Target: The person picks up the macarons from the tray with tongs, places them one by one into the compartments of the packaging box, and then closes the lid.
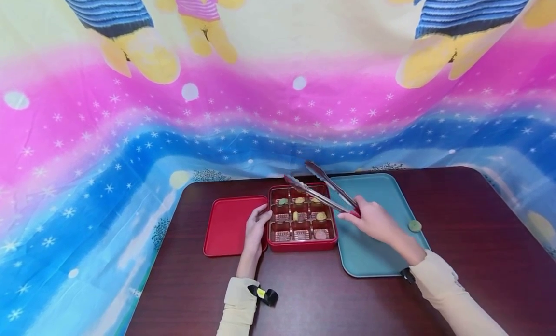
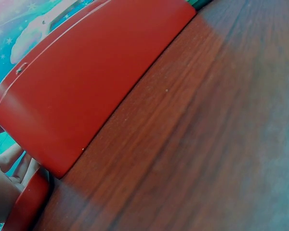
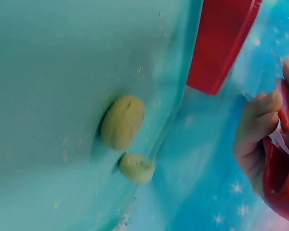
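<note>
My right hand (image 1: 375, 220) grips metal tongs (image 1: 332, 184) by their red handle end (image 3: 279, 178). The tongs' arms are spread, their tips above the back of a red box (image 1: 301, 246). Inside the box, small cookie-like pieces (image 1: 320, 216), yellowish and green, sit in several compartments. My left hand (image 1: 256, 225) rests against the box's left side, fingers fairly straight; the left wrist view shows fingers (image 2: 19, 166) by the corner of the red box (image 2: 96, 72). On the teal tray (image 3: 48, 120), a larger tan piece (image 3: 123, 121) lies beside a smaller pale one (image 3: 137, 167).
A flat red lid (image 1: 232, 225) lies left of the box, partly under my left hand. The teal tray (image 1: 369, 261) adjoins the box on the right, with a green piece (image 1: 414, 225) at its right edge. A patterned cloth (image 1: 278, 109) hangs behind the dark wooden table (image 1: 312, 297).
</note>
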{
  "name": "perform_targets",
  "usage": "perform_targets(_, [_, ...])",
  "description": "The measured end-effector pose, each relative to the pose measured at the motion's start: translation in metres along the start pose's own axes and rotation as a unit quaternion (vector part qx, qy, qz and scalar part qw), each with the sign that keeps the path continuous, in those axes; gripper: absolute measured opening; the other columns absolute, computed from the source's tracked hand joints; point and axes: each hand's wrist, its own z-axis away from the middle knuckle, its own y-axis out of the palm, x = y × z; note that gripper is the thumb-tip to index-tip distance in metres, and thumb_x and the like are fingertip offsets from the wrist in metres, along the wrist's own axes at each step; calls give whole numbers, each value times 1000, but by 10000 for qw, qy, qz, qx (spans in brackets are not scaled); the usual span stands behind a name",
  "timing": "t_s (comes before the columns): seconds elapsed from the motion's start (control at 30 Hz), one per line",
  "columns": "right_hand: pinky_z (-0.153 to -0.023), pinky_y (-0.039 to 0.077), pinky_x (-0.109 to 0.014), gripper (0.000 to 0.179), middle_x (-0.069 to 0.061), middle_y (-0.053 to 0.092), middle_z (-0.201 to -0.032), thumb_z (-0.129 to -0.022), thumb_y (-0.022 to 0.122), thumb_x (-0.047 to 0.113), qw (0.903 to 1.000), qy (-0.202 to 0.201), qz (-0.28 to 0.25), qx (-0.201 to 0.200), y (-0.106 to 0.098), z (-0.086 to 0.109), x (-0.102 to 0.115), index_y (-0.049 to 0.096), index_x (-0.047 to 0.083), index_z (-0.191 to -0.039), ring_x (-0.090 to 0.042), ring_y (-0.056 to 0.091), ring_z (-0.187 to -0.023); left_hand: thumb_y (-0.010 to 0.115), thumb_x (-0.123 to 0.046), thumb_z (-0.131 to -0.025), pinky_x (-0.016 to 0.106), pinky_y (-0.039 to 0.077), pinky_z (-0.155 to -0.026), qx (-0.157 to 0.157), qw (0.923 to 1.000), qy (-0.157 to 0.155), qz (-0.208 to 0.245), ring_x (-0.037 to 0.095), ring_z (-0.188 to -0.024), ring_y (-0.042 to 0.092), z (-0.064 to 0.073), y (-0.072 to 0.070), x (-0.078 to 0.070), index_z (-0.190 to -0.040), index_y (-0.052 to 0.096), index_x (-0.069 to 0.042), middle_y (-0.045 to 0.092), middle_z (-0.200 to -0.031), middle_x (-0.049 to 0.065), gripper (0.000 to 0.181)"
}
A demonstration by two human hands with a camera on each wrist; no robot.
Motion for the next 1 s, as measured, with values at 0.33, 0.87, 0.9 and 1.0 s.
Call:
perform_targets(0.33, [-50,42,-32,50,-2,51,-69,-89,79,21,9967,486,-269,585,-35,29,-15,53,-7,-121,-15,49,-56,64,-13,-102,38,49,-101,18,10000,-9,1,21,-114,61,-3,-2,3,-144,55,5,61,-134,20,46])
perform_targets(0.87, [-45,41,-29,34,1,48,-67,-103,67,32,9984,301,-182,453,-54,60,-54,46,7,-112,-13,46,-49,64,-13,-102,36,47,-99,29,10000,-6,-9,24,-117,57,-1,-2,4,-144,55,5,61,-132,20,47])
perform_targets(0.9, [-46,39,-29,32,2,46,-66,-102,67,31,9991,233,2,348,-54,62,-57,47,8,-111,-12,45,-51,64,-13,-102,36,47,-99,39,10000,-5,-4,24,-117,58,-2,-2,4,-144,55,5,61,-133,20,47])
perform_targets(1.0, [-47,35,-28,29,4,43,-66,-100,71,26,9987,87,491,80,-56,68,-66,49,10,-110,-11,41,-53,64,-13,-102,38,47,-101,47,10000,13,1,23,-117,58,-2,-2,3,-144,54,6,60,-133,20,47])
